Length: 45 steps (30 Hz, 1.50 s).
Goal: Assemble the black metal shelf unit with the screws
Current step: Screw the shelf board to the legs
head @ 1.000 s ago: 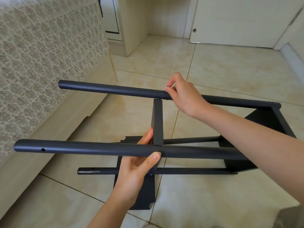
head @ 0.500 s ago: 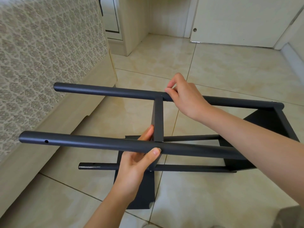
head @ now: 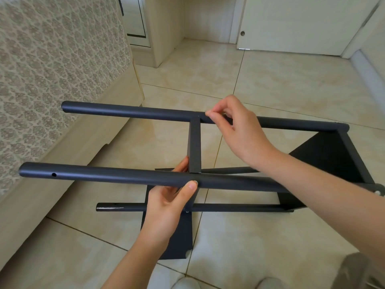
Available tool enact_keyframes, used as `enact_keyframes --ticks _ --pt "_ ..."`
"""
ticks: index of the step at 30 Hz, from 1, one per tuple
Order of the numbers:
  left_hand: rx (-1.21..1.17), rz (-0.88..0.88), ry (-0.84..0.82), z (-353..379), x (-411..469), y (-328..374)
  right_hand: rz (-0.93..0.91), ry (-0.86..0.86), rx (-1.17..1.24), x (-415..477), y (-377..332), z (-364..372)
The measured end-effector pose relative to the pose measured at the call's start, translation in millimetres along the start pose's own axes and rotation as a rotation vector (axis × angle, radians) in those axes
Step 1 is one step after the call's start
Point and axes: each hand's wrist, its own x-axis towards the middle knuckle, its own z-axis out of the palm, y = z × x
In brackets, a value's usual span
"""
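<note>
The black metal shelf unit lies on its side on the tiled floor, its round tubes running left to right. A middle shelf panel [head: 194, 147] stands on edge between the far upper tube [head: 129, 111] and the near upper tube [head: 116, 176]. My left hand [head: 168, 203] grips the near tube beside the panel, thumb on the tube's front, fingers behind. My right hand [head: 235, 130] sits on the far tube at the joint, thumb and forefinger pinched together on something too small to make out. An end panel [head: 325, 157] closes the right end.
A bed with a patterned cover [head: 52, 65] and its beige base runs along the left, close to the tubes' free ends. A lower tube [head: 229, 207] lies near the floor. A cream cabinet [head: 162, 32] and a white door [head: 302, 24] stand at the back.
The frame has swung slightly, its left ends drifting left and lower in view. My right hand's fingertips have shifted to a pinch right at the panel joint. My left hand keeps its grip.
</note>
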Motion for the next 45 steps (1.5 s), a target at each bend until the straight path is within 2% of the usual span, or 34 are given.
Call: enact_keyframes --ticks 4,8,10,13,15,17,19,22,27,30,37,45 --pt "0.002 -0.010 0.157 9.2 -2.8 11.0 0.018 -0.116 -0.014 -29.9 -0.8 5.6" --pt "0.191 -0.062 0.258 14.4 -9.2 28.2 0.078 -0.199 0.030 -36.2 -0.7 5.5" --pt "0.419 -0.081 0.299 11.5 -13.3 37.4 0.085 -0.221 0.030 -36.3 -1.1 5.6" --pt "0.915 -0.064 0.382 7.4 -18.9 48.7 0.091 -0.252 0.006 -38.6 0.1 7.3" --pt "1.158 0.101 0.447 5.0 -20.3 53.3 0.090 -0.271 0.003 -40.7 0.3 8.3" --pt "1.290 0.303 0.468 3.7 -20.6 59.6 0.096 -0.282 0.014 -43.2 0.6 9.4" --pt "1.362 0.461 0.423 0.5 -16.5 67.4 0.119 -0.292 0.032 -46.5 1.0 10.7" --pt "1.455 0.572 0.206 -13.4 -0.9 76.0 0.151 -0.302 0.077 -48.4 1.0 12.9" --pt "1.497 0.356 -0.311 -28.9 25.2 94.6 0.220 -0.328 0.167 -50.9 2.9 14.1" --pt "1.478 0.312 -0.493 -33.7 34.7 90.5 0.237 -0.349 0.217 -50.0 5.3 13.5" --pt "1.299 0.377 -0.534 -39.6 36.1 77.7 0.415 -0.388 0.393 -43.7 10.9 9.0" --pt "1.294 0.518 -0.456 -41.6 32.7 70.7 0.593 -0.659 0.507 -32.0 15.1 8.9"
